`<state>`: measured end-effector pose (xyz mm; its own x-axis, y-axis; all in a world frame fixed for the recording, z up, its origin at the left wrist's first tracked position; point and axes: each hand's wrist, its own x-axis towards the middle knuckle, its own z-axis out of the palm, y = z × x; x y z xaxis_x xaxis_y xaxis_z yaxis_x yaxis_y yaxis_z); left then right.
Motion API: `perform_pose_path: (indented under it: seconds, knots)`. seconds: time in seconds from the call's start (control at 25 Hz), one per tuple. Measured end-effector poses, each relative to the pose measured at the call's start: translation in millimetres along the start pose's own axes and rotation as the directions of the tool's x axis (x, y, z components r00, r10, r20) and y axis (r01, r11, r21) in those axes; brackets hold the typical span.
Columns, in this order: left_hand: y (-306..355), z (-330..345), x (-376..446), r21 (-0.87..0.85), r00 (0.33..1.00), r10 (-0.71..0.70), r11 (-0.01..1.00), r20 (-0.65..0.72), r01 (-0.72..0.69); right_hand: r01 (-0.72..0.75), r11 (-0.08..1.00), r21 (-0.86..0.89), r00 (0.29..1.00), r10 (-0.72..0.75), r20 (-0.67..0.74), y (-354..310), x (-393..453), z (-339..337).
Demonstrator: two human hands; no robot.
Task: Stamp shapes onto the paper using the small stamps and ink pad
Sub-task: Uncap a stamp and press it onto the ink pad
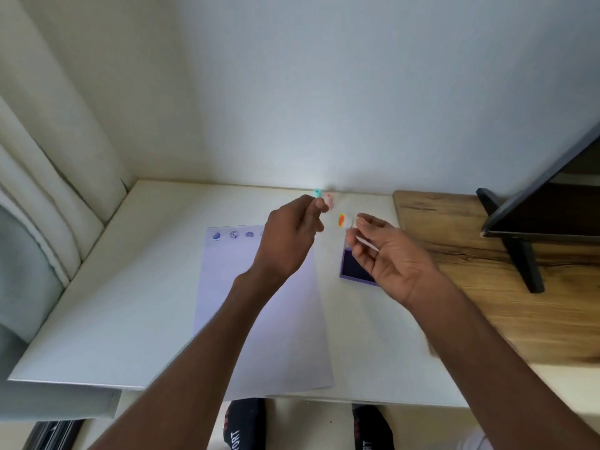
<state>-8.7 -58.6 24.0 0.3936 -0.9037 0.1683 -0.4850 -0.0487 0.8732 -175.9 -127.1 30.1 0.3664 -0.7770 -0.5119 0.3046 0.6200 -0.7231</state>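
Observation:
A pale sheet of paper (259, 303) lies on the white table (130, 287), with three blue stamped shapes (233, 235) along its top edge. My left hand (289, 238) hovers over the paper's top right corner, and its fingertips pinch a small teal stamp (317, 192). A pink stamp (329, 202) sits just right of those fingertips, near the wall. My right hand (389, 254) holds a small white stamp (344, 220) with its orange face turned toward the left hand. The purple ink pad (352, 266) lies open below the right hand, partly hidden by it.
A wooden board (487, 254) covers the table's right side, with a dark screen on a black stand (526, 261) on it. A curtain (48, 190) hangs at the left. The white wall stands right behind the table. My feet in dark socks (243, 423) show below the front edge.

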Motion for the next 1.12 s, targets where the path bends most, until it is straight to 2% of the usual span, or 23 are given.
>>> perform_pose_path:
  seconds: [0.08, 0.16, 0.2, 0.28, 0.36, 0.44, 0.52, 0.68, 0.84, 1.0, 1.12]
  knots:
    - [9, 7, -10, 0.027, 0.998, 0.044, 0.999, 0.055, -0.046, -0.09, 0.978, 0.187, 0.996, 0.085, 0.037, -3, -13, -14]
    - [14, 11, -21, 0.096, 0.998, 0.057, 0.994, 0.025, -0.059, -0.154, 0.956, 0.248, 0.988, 0.145, 0.054, -7, -18, -17]
    - [17, 13, -27, 0.09, 1.0, 0.022, 0.996, -0.015, -0.02, -0.171, 0.959, 0.226, 0.985, 0.16, 0.065, -10, -20, -19]
    - [25, 19, -38, -0.058, 0.987, -0.139, 0.989, -0.075, 0.135, -0.163, 0.979, 0.126, 0.985, 0.154, 0.082, -14, -20, -21]
    - [33, 28, -38, -0.155, 0.963, -0.26, 0.956, -0.066, 0.248, -0.11, 0.994, -0.011, 0.992, 0.111, 0.052, -15, -19, -24]
    - [37, 33, -27, -0.146, 0.964, -0.261, 0.957, -0.047, 0.252, -0.014, 0.977, -0.212, 1.0, 0.01, -0.021, -14, -13, -28]
    - [40, 33, -17, -0.141, 0.979, -0.205, 0.969, -0.014, 0.201, 0.061, 0.932, -0.357, 0.993, -0.093, -0.071, -13, -7, -26]
    - [27, 31, -12, -0.135, 0.985, -0.128, 0.98, 0.114, 0.143, 0.078, 0.922, -0.379, 0.993, -0.105, -0.053, -10, 5, -17]
    - [21, 31, -13, -0.131, 0.99, -0.131, 0.982, 0.054, 0.137, 0.058, 0.914, -0.401, 0.995, -0.083, -0.047, -2, 9, -10]
    - [18, 33, -14, -0.189, 0.983, -0.172, 0.965, 0.066, 0.181, 0.064, 0.942, -0.33, 0.998, -0.064, 0.011, 0, 8, -11]
    - [19, 35, -12, -0.19, 0.982, -0.172, 0.964, 0.082, 0.185, 0.091, 0.929, -0.36, 0.995, -0.098, -0.002, 1, 8, -8]
